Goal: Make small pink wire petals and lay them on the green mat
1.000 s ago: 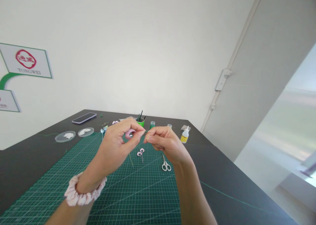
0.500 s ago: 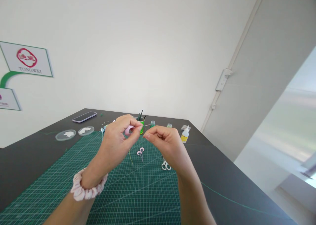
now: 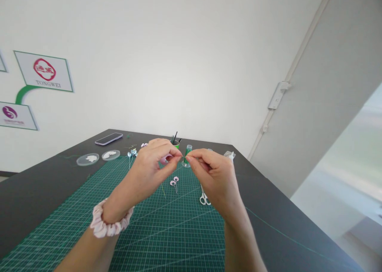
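Note:
My left hand [image 3: 152, 164] is closed in a pinch, raised above the cutting mat [image 3: 167, 232]. A curved pink petal-like piece [image 3: 165, 159] shows between its thumb and forefinger, partly hidden by the fingers. My right hand [image 3: 213, 170] is pinched too, its fingertips close to those of the left. A thin green thread seems to span the small gap between them; its ends are hidden. Below the hands, two small pink wire-stemmed pieces [image 3: 173, 182] lie on the mat. White-handled scissors [image 3: 204, 199] lie partly behind my right hand.
Behind the hands stand a green thread spool [image 3: 188, 149] and a green pot of tools [image 3: 176, 143]. Leftward are two clear dishes [image 3: 80, 161] of white pieces, pale blue flowers [image 3: 132, 153] and a phone [image 3: 109, 139]. A glue bottle [image 3: 231, 155] and a long green thread [image 3: 280, 232] lie rightward.
Both hands have shifted slightly right in view, and their fingertips have come closer together. The whole view has turned a little left. The pink piece stays in my left hand.

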The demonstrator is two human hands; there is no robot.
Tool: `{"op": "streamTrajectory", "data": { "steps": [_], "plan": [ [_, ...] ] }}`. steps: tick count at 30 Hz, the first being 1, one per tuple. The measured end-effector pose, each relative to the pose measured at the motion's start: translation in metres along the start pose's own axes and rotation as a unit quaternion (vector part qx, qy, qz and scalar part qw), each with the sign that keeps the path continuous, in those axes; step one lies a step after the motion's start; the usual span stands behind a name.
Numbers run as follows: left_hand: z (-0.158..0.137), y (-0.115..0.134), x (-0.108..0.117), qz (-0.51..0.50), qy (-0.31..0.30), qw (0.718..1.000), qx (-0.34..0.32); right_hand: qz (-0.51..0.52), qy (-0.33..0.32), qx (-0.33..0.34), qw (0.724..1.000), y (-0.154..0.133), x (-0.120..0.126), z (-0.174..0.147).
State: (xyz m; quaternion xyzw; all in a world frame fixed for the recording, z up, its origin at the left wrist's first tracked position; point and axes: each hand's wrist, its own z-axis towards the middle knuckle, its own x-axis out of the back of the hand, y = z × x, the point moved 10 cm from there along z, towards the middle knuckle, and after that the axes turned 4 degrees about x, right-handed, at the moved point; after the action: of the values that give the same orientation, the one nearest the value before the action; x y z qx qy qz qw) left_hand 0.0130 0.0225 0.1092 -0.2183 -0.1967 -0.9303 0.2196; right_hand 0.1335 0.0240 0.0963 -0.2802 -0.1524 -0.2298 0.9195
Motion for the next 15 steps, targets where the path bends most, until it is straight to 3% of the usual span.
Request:
{"op": "streamTrajectory", "data": {
  "steps": [6, 11, 15],
  "plan": [
    [0.000, 0.003, -0.004, -0.027, -0.032, 0.999, -0.006, 0.018, -0.011, -0.031, 0.999, 0.008, 0.002, 0.000],
    [-0.001, -0.001, -0.006, -0.078, -0.061, 0.995, 0.028, 0.144, -0.039, -0.088, 0.985, 0.021, -0.002, -0.001],
    [-0.004, -0.003, -0.007, -0.114, -0.073, 0.990, 0.046, 0.265, -0.068, -0.104, 0.956, 0.026, -0.011, 0.002]
  ]
}}
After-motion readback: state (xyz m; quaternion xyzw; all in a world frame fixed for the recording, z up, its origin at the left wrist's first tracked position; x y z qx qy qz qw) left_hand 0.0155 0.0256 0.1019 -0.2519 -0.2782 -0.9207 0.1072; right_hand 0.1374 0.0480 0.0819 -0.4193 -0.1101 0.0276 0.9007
